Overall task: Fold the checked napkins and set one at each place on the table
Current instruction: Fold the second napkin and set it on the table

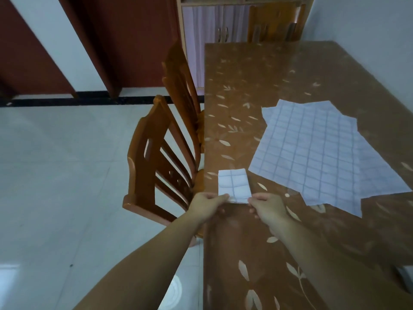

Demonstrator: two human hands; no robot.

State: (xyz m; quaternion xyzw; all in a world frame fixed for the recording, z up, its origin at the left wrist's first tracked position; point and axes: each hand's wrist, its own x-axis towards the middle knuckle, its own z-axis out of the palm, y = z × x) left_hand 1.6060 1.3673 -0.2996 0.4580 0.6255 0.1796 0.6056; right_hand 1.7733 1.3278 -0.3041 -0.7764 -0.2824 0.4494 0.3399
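A small folded checked napkin [233,184], white with thin blue lines, lies near the left edge of the brown leaf-patterned table [268,86]. My left hand [206,205] pinches its near left corner and my right hand [268,209] pinches its near right corner. To the right, several unfolded checked napkins [312,148] lie spread flat in an overlapping pile on the table.
Two orange wooden chairs [161,162] stand pushed against the table's left side, beside the folded napkin. A cabinet [214,30] stands beyond the table's far end, with another chair [274,23] there. A pale tiled floor [55,175] stretches to the left. A grey object [404,276] sits at the right edge.
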